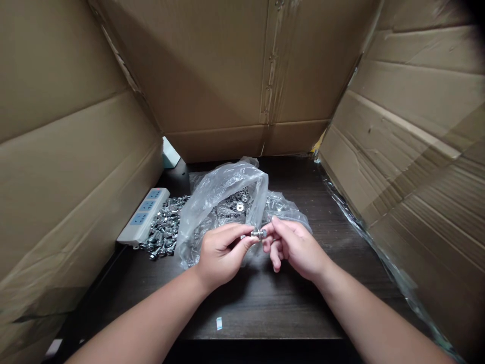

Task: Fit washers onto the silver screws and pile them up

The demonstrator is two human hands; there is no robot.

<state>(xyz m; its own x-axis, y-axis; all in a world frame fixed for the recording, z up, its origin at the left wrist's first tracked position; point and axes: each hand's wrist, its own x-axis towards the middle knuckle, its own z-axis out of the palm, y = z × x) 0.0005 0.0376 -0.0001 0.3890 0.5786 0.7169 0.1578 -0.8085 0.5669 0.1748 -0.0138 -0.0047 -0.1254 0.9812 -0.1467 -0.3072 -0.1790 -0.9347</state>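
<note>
A small metal bolt (259, 233) with a washer on its shank lies sideways in the fingertips of my left hand (221, 254). Thumb and forefinger pinch it at its left end. My right hand (299, 248) is at the bolt's other end, its index fingertip close to or touching it. The right thumb is raised away and the other fingers are loosely curled and apart. Behind the hands, a clear plastic bag (223, 184) gapes over washers (240, 207) and nuts. Another plastic bag (284, 206) with metal bolts lies partly behind my right hand.
Many bolts (164, 227) are heaped on the dark table (280, 313) at the left, against a white power strip (142, 217). Cardboard walls (220, 76) enclose the left, back and right. A small paper scrap (219, 323) lies near the front edge.
</note>
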